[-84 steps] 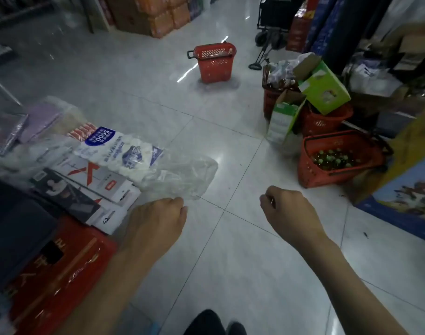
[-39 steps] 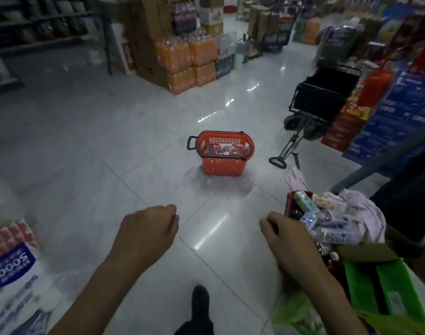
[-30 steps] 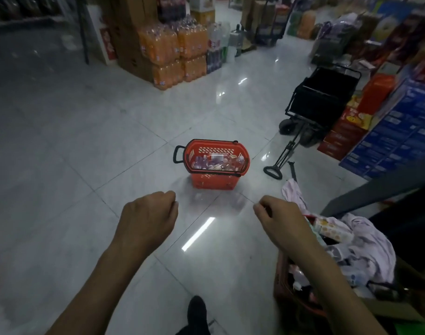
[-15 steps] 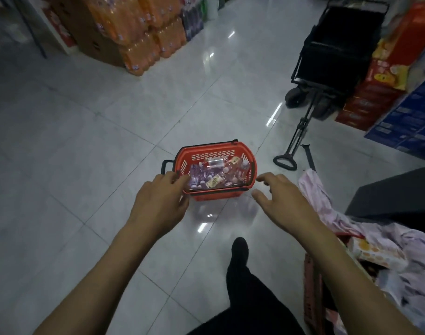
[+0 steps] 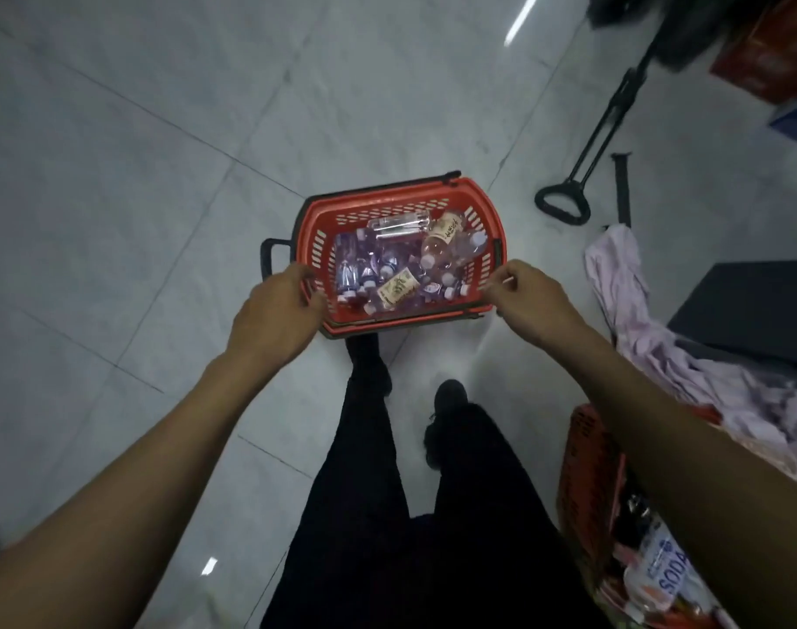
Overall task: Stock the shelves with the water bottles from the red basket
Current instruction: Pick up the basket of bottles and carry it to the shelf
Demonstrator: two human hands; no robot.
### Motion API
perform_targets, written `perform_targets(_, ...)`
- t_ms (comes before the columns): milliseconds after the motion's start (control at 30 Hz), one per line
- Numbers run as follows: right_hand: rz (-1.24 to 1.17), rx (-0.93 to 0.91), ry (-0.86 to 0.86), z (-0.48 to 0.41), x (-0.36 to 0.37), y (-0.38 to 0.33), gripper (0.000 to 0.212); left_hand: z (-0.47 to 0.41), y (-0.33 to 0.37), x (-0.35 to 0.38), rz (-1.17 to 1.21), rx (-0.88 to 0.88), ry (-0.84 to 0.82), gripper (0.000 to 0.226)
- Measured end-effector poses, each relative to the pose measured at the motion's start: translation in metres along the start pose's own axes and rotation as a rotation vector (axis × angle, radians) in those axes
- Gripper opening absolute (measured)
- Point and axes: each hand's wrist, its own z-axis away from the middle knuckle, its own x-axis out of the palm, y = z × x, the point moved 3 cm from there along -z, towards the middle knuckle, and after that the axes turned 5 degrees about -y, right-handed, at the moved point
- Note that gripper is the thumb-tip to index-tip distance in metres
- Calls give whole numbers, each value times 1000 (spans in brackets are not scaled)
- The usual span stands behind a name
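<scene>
Floor tiles (image 5: 138, 197); left hand (image 5: 274, 311), right hand (image 5: 528, 301) (curled) at red basket (image 5: 314, 231).

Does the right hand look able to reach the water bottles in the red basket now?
Probably yes. The right hand sits at the right rim of the red basket, whose top is open; the water bottles lie uncovered just inside.

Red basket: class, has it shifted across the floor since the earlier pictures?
No: the red basket still sits left of the black handle loop.
</scene>
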Motion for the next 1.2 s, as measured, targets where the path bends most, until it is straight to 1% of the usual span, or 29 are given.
perform_targets(100,-97,121,32,-78,18,7,31,-87,-30,28,121,-107,-64,40)
perform_targets(233,-166,257,71,-180,42,32,48,-187,-81,84,249,-317,-101,47)
perform_targets(300,-178,305,105,-234,52,54,55,-230,-107,114,326,-411,-88,60)
perform_targets(367,-158,325,162,-285,62,71,63,-266,-131,144,373,-486,-33,77)
perform_targets(467,21,364,249,-346,68,95,72,-304,-158,178,390,-597,28,95)
perform_targets(500,74,384,260,-361,70,101,75,-313,-168,188,410,-622,31,94)
perform_targets(533,89,393,267,-375,72,109,77,-319,-173,196,417,-632,34,88)
perform_targets(600,16,364,274,-395,76,122,71,-326,-185,207,389,-616,75,72)
perform_targets(667,-79,353,259,-405,74,136,62,-329,-191,211,328,-571,116,65)
perform_targets(733,-171,377,184,-406,65,138,52,-328,-190,208,303,-545,109,63)
perform_targets(800,-203,406,119,-393,54,133,37,-321,-183,195,301,-536,80,59)
perform_targets(867,-215,408,125,-373,40,128,32,-312,-173,173,294,-502,76,57)
perform_targets(933,-225,405,113,-340,29,113,29,-286,-169,142,289,-486,87,60)
perform_targets(1000,-220,403,122,-298,9,95,38,-245,-164,108,284,-505,82,64)
perform_targets(1100,-172,351,147,-229,-32,49,44,-168,-141,47,297,-580,115,61)
perform_targets(1200,-111,224,137,-157,-73,-10,45,-73,-112,-12,325,-649,153,55)
